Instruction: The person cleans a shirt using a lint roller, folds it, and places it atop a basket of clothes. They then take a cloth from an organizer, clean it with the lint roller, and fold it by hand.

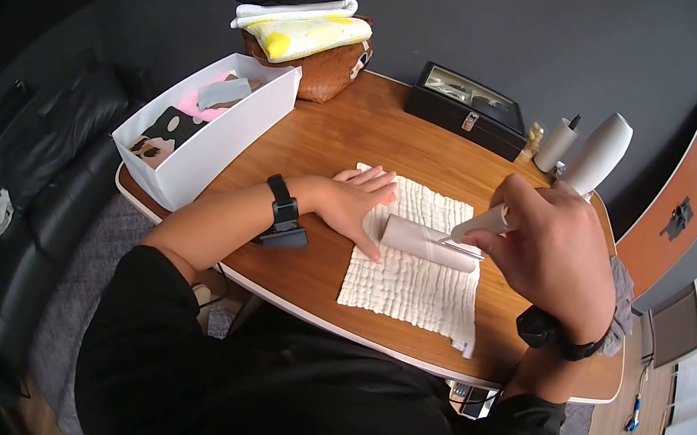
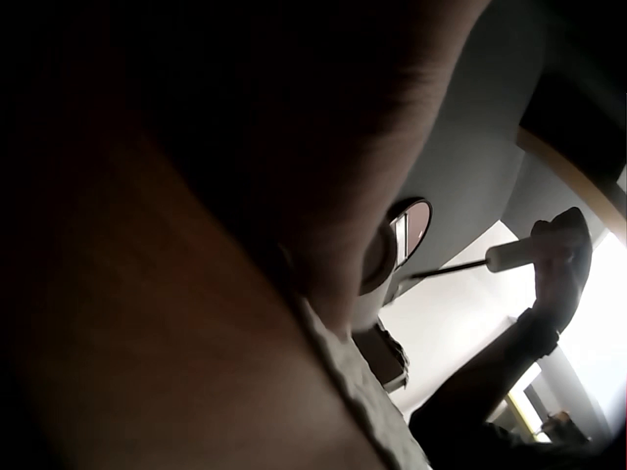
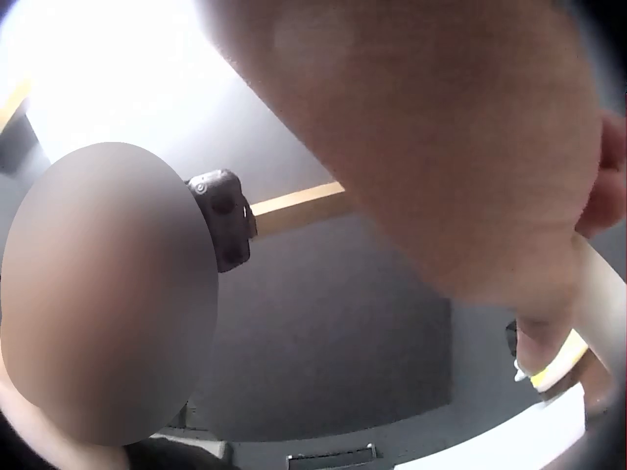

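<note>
My right hand (image 1: pixel 552 240) grips the white handle (image 1: pixel 481 224) of a lint roller, its fingers curled round it. The pale roller cylinder (image 1: pixel 420 240) lies across a cream, crinkled gauze cloth (image 1: pixel 409 291) on the wooden table. A thin metal rod (image 2: pixel 446 270) joins handle and roller, as the left wrist view shows. With fingers spread, my left hand (image 1: pixel 356 207) presses flat on the cloth's left edge, beside the roller's end. A small pinkish patch (image 1: pixel 389 198) shows by its fingertips. In the right wrist view, my hand hides most of the handle.
On the table's left stands a white box (image 1: pixel 240 137) of folded clothes. Behind it, a brown bag (image 1: pixel 323 73) carries folded cloths (image 1: pixel 306 36). A black glass-topped case (image 1: pixel 468 110), a white bottle (image 1: pixel 557 146) and a tall white rounded object (image 1: pixel 599 154) stand at the back right.
</note>
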`<state>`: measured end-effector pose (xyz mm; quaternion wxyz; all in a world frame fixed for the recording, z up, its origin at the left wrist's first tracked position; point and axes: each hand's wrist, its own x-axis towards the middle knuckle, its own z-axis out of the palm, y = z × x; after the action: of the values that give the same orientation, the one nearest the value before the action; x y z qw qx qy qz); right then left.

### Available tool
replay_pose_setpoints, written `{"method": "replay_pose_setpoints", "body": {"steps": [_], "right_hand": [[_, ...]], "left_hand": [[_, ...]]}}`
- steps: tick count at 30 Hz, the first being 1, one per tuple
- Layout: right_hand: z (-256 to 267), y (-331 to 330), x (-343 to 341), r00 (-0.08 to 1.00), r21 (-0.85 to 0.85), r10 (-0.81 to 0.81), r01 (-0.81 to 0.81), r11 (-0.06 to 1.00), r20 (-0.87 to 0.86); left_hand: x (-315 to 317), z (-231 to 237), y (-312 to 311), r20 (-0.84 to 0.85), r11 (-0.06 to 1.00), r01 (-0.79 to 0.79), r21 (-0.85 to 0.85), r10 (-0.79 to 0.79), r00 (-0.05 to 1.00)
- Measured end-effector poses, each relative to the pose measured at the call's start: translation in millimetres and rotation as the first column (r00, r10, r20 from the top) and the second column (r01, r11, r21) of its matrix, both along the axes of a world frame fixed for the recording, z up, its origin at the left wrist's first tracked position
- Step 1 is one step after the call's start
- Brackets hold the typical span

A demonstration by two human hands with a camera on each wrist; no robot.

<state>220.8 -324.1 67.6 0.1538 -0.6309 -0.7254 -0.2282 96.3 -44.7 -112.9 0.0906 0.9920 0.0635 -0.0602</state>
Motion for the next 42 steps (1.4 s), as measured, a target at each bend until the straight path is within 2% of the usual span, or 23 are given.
{"method": "replay_pose_setpoints", "body": {"steps": [3,7,10,12,16,18,22,24,31,33,37,40,42], "right_hand": [[-2,1,1,0.996,-0.018,-0.079,0.080,0.997,0.034],[-16,19,9,0.994,0.012,-0.103,0.104,0.995,-0.024],[-25,37,24,0.992,0.015,-0.123,0.124,0.992,-0.002],[-30,44,34,0.993,0.012,-0.104,0.103,0.995,0.049],[-28,45,40,0.988,-0.026,-0.148,0.149,0.988,0.051],[-22,41,40,0.991,-0.081,-0.099,0.092,0.992,-0.085],[-7,24,32,0.987,-0.088,-0.093,0.082,0.993,-0.133],[-1,15,29,0.977,-0.061,-0.086,0.076,0.995,-0.193],[13,-6,16,0.963,-0.113,-0.014,-0.017,0.993,-0.271],[17,-16,11,0.974,-0.193,0.031,-0.076,0.978,-0.223],[13,-17,12,0.965,-0.240,0.123,-0.179,0.954,-0.231],[9,-11,7,0.972,-0.234,0.060,-0.114,0.966,-0.227],[10,-4,5,0.963,-0.262,-0.077,0.007,0.965,-0.258]], "left_hand": [[-1,2,6,-0.075,0.997,0.068,0.035,-0.065,0.995],[-1,5,3,-0.080,0.999,0.049,0.006,-0.048,0.996],[0,6,4,-0.102,0.999,0.041,-0.014,-0.042,0.994],[-1,4,6,-0.046,0.997,0.016,-0.082,-0.020,0.999],[2,2,10,-0.067,0.996,0.020,-0.084,-0.026,0.997],[2,2,11,-0.037,0.992,-0.003,-0.128,-0.001,0.999],[3,1,11,-0.033,0.995,0.000,-0.100,-0.003,0.999],[3,3,11,-0.109,0.999,0.027,-0.030,-0.030,0.994],[1,3,9,-0.092,0.999,0.006,-0.047,-0.011,0.996],[2,1,11,-0.077,0.999,0.025,-0.037,-0.028,0.997],[1,6,10,-0.091,0.999,0.021,-0.045,-0.025,0.996],[1,5,10,-0.092,0.999,0.019,-0.049,-0.023,0.996],[2,4,11,-0.084,0.998,0.032,-0.050,-0.036,0.996]]}}
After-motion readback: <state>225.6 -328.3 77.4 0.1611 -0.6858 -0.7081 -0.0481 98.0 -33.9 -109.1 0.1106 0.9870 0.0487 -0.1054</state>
